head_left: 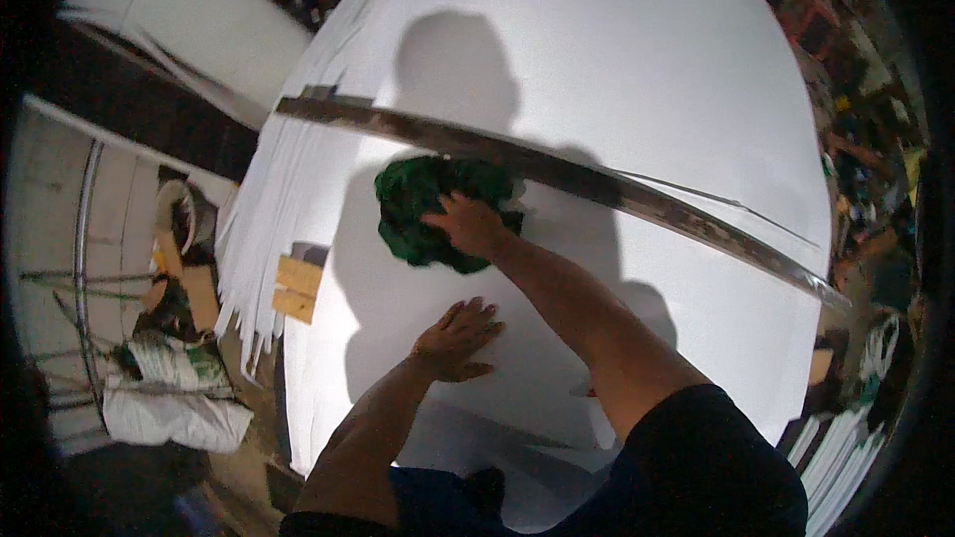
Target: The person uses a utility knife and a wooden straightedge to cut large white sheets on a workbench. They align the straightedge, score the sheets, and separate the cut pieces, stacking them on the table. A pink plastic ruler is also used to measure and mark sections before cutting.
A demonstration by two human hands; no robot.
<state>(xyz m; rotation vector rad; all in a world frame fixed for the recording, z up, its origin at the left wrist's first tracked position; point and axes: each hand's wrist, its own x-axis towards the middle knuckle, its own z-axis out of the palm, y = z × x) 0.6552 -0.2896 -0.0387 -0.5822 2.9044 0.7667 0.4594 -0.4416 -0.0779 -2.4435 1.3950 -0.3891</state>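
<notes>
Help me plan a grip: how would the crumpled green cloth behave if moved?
The green cloth is probably floppy, given its irregular folds. It seems unlikely to roll, lying in an uneven heap under the right hand.

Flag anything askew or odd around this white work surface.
White strips hang unevenly along the left edge of the white sheet, making it look ragged. The long dark bar lies aslant across it, just beyond the crumpled green cloth under the right hand.
</notes>
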